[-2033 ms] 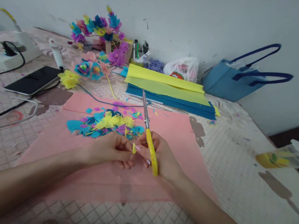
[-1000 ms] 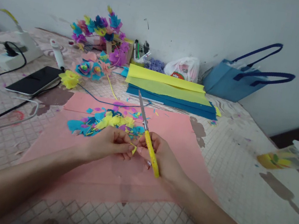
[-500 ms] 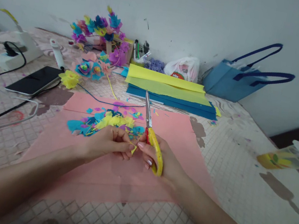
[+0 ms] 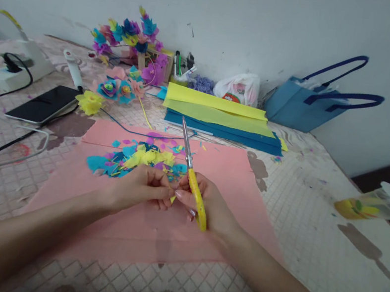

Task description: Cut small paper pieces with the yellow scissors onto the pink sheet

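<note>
My left hand (image 4: 148, 187) pinches a small yellow paper piece (image 4: 172, 199) over the pink paper sheet (image 4: 119, 233). Fingertips of my right hand (image 4: 204, 200) meet it at the same spot, and the scissors (image 4: 194, 191) with yellow handles hang in that hand. Their blades are closed and point up and away from me. Just beyond my left hand lies a heap of paper scraps (image 4: 143, 157) in yellow, blue and purple. My fingers partly hide the yellow piece.
Folded yellow paper (image 4: 216, 109) lies on blue paper (image 4: 220, 129) at the back. Left are a yellow paper flower (image 4: 90, 103), a phone (image 4: 42, 104) and a power strip (image 4: 23, 68). A blue bag (image 4: 300, 106) and a plastic cup (image 4: 369, 204) stand right.
My right hand has shifted slightly left, its fingertips now against those of my left hand. The scissors have tilted further left with it. My left hand has barely moved.
</note>
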Demonstrator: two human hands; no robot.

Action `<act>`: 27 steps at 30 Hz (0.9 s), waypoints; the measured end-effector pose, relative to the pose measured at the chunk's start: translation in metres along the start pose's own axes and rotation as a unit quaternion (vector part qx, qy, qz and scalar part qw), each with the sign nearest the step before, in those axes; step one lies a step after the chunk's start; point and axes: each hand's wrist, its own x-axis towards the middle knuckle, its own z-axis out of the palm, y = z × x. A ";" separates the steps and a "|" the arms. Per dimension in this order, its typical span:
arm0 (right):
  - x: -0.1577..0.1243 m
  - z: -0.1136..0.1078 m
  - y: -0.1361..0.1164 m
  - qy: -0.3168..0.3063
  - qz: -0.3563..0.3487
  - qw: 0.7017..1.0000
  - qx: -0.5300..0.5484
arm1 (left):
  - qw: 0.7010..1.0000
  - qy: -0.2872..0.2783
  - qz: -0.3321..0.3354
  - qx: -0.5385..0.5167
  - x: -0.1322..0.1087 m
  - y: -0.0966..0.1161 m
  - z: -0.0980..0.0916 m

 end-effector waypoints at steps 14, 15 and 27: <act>0.000 -0.001 -0.001 0.021 -0.015 1.000 -0.010 | 0.999 -0.011 -0.044 -0.011 0.001 0.000 0.003; 0.000 -0.001 0.000 0.021 -0.018 1.000 -0.011 | 0.999 -0.021 -0.041 -0.007 0.000 0.000 0.003; 0.001 -0.001 0.003 0.016 -0.041 0.999 -0.004 | 0.996 -0.081 -0.036 -0.031 0.000 -0.008 0.002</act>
